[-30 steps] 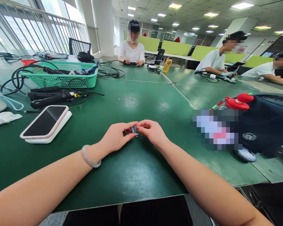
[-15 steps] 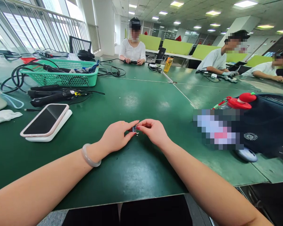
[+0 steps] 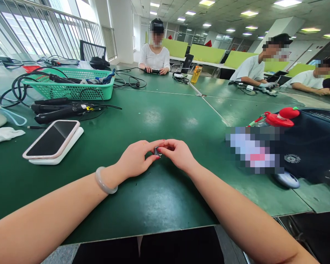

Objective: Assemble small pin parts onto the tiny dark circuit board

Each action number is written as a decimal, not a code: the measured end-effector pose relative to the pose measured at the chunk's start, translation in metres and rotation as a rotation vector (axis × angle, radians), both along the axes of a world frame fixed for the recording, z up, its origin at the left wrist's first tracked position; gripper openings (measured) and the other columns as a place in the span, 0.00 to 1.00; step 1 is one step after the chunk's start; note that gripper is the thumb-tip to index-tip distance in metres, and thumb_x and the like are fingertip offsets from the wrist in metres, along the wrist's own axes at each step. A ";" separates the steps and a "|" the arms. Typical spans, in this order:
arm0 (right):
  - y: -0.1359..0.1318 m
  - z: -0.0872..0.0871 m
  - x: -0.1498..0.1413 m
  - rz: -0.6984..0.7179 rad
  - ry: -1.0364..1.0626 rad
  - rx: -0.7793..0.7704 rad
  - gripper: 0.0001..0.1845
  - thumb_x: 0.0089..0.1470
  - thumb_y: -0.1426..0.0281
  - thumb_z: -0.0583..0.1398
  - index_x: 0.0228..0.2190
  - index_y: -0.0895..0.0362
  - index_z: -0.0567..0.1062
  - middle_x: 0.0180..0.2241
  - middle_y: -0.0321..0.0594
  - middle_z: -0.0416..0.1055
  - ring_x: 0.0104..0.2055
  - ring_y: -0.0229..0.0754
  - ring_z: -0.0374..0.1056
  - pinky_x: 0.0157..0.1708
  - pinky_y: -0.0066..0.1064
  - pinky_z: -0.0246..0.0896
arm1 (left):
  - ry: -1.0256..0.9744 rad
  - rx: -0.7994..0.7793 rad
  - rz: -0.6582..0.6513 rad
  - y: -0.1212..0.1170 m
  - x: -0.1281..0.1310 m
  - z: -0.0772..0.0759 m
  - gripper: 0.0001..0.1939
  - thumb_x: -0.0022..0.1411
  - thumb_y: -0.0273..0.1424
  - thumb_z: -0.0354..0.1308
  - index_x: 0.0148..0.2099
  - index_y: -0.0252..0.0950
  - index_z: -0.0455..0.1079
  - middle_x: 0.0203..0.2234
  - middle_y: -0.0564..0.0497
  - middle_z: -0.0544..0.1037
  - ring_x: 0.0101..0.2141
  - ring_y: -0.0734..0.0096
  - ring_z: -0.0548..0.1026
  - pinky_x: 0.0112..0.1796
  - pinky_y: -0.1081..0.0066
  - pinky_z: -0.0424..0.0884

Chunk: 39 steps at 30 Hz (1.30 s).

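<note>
Small part: a little dark-and-silver piece (image 3: pixel 156 150), to the right of the phone (image 3: pixel 51 138), held up between your two hands just over the table; your fingers cover much of it, so its full shape cannot be told.
Left hand: to the right of the phone, your left hand (image 3: pixel 135 158) pinches the part between thumb below and forefinger above.
Right hand: farther right of the phone, your right hand (image 3: pixel 180 156) has its thumb against the part's right side, fingers curled behind; whether it pinches or only touches, you cannot tell from here.
Bracelet: a pale ring (image 3: pixel 98 180) on your left wrist, right of the phone and nearer you.
Table: green top (image 3: pixel 151 209), spreading under the phone and all around it.
Phone: screen up, resting on a white slab (image 3: pixel 71 143).
Black handles: a bundle (image 3: pixel 57 110) just beyond the phone, wires trailing from it.
Basket: green, with open-work sides (image 3: pixel 101 92), past those handles from the phone, tools and cords inside.
Tissue: crumpled white (image 3: pixel 5 135), left of the phone.
Mouse: grey (image 3: pixel 286 180), well to the right of the phone, beside a dark bag (image 3: pixel 316 143).
Co-worker: seated (image 3: pixel 154 58) across the table, far beyond the phone and to its right.
</note>
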State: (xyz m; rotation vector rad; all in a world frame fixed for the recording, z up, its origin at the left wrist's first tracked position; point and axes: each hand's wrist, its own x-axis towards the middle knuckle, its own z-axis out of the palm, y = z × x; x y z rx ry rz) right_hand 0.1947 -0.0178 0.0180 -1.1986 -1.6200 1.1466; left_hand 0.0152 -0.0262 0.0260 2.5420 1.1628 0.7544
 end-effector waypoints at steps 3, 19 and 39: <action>0.000 -0.001 0.001 0.023 -0.113 0.031 0.12 0.47 0.62 0.60 0.28 0.58 0.76 0.26 0.36 0.74 0.27 0.34 0.65 0.31 0.28 0.60 | -0.051 -0.051 0.024 0.000 0.000 0.000 0.25 0.59 0.34 0.53 0.59 0.46 0.59 0.33 0.53 0.75 0.35 0.68 0.71 0.40 0.66 0.66; -0.004 0.008 0.006 0.059 -0.476 0.229 0.17 0.55 0.62 0.54 0.25 0.57 0.76 0.21 0.34 0.69 0.24 0.33 0.60 0.26 0.26 0.51 | -0.077 -0.140 -0.018 0.000 0.001 0.002 0.24 0.60 0.32 0.49 0.59 0.41 0.58 0.34 0.52 0.75 0.31 0.70 0.71 0.38 0.67 0.67; 0.005 -0.003 0.008 0.094 -0.895 0.261 0.05 0.54 0.69 0.57 0.29 0.56 0.74 0.31 0.38 0.69 0.32 0.36 0.62 0.31 0.26 0.53 | -0.158 -0.300 0.070 0.012 0.000 -0.005 0.13 0.62 0.30 0.43 0.46 0.40 0.65 0.33 0.53 0.77 0.37 0.68 0.73 0.42 0.66 0.67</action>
